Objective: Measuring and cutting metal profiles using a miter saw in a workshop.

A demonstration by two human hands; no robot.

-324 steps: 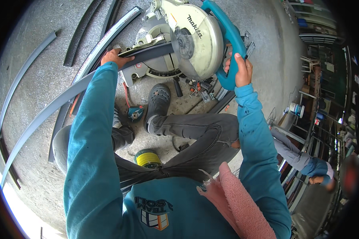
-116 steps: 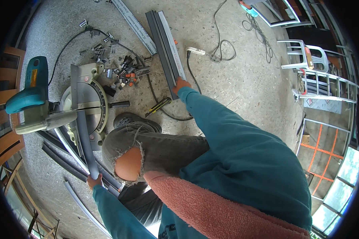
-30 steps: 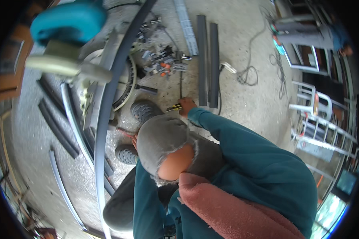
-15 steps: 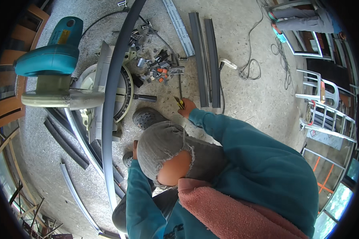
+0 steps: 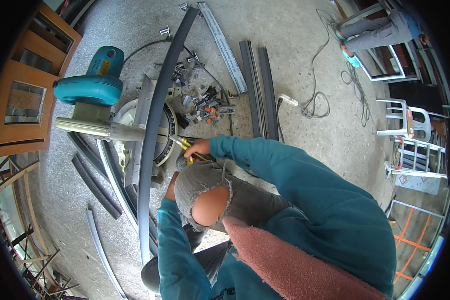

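Knife (image 5: 185,143) gripped by right hand (image 5: 200,148); grip of left hand (image 5: 172,187) can't be told. Concrete floor (image 5: 325,137) is occupied: saw (image 5: 90,90) at ten o'clock, chair (image 5: 394,133) at three.

Right hand (image 5: 199,148) w/ yellow cutter (image 5: 186,144): scrap pile (image 5: 208,106) and two dark strips (image 5: 250,90) ahead, miter saw (image 5: 92,90) crowding left. Past strips, loads of bare concrete floor (image 5: 335,145), just mind white plug (image 5: 288,100). Long grey strip (image 5: 155,120) across saw fences off left side. My left hand (image 5: 171,187) wedged between that and knee (image 5: 210,206), kinda tight.
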